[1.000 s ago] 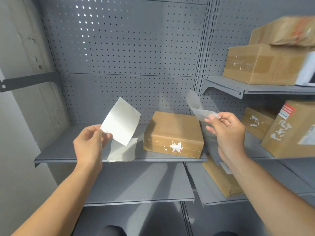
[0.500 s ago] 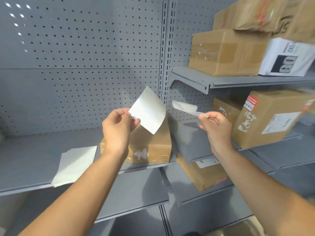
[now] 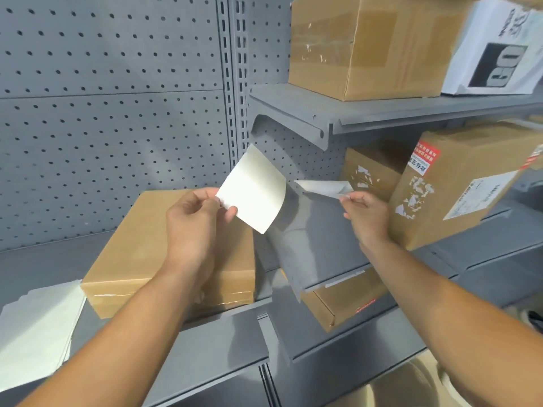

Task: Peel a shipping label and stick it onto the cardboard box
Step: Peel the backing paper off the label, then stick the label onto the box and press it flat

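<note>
1. Left hand [image 3: 194, 227], frame ctr: thumb + fingers pinched on shipping label [image 3: 254, 190], a smooth, curling white rectangle.
2. Right hand [image 3: 367, 214], ctr-right: fingertips pinched on thin translucent backing strip [image 3: 321, 187].
3. Cardboard box [image 3: 141, 248]: flat, matte brown, taped edge, lower-left on grey metal shelf [image 3: 44, 262].

Her left hand [image 3: 194, 227] pinches a white label [image 3: 254, 190] above the flat cardboard box [image 3: 141, 248] on the shelf [image 3: 53, 259]; the right hand [image 3: 367, 214] pinches a thin backing strip [image 3: 321, 186].

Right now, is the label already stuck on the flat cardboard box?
No, the left hand holds the label in the air above the cardboard box.
</note>
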The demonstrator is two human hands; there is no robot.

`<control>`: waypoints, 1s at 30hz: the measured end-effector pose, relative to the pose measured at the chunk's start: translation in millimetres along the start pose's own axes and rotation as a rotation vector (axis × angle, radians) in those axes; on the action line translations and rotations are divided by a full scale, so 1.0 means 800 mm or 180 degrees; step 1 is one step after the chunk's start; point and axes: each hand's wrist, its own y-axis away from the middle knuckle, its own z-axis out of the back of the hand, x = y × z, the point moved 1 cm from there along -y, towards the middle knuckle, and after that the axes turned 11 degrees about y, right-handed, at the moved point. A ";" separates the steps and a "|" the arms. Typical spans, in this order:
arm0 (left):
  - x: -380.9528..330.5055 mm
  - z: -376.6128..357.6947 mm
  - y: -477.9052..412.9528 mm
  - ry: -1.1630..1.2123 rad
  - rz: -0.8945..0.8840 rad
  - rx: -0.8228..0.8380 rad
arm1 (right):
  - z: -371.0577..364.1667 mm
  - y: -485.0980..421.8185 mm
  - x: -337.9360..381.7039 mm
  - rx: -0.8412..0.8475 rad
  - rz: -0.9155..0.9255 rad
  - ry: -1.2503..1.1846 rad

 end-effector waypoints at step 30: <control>-0.062 0.057 0.042 -0.0516 -0.0209 0.0012 | 0.020 0.136 0.155 0.0322 0.0796 -0.0617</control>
